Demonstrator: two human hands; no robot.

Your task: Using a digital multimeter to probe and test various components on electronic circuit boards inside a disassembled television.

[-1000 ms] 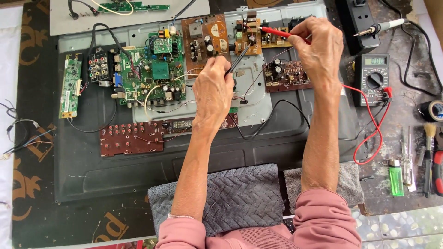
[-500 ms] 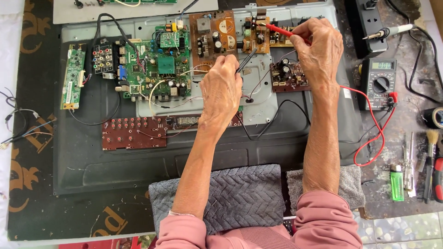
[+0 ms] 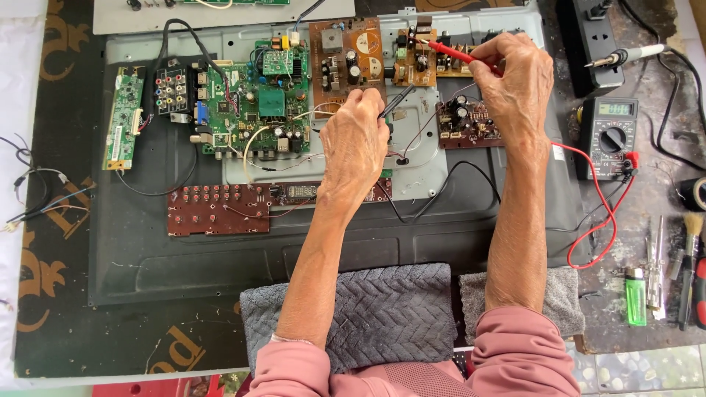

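My left hand grips a black meter probe whose tip points toward the brown power board. My right hand pinches a red probe, its tip resting on a small brown board at the top. Both boards sit on the metal back of an opened flat-panel set. A green main board lies left of my left hand. Red and black leads run to a black multimeter at the right.
A soldering iron and a power strip lie top right. A green lighter, brush, screwdrivers and a tape roll sit at the right edge. A red button board and grey towels are nearer me.
The view has shifted slightly, so everything sits a little lower and rightward. Both hands keep their probes on the boards, with the left hand edging up a bit.
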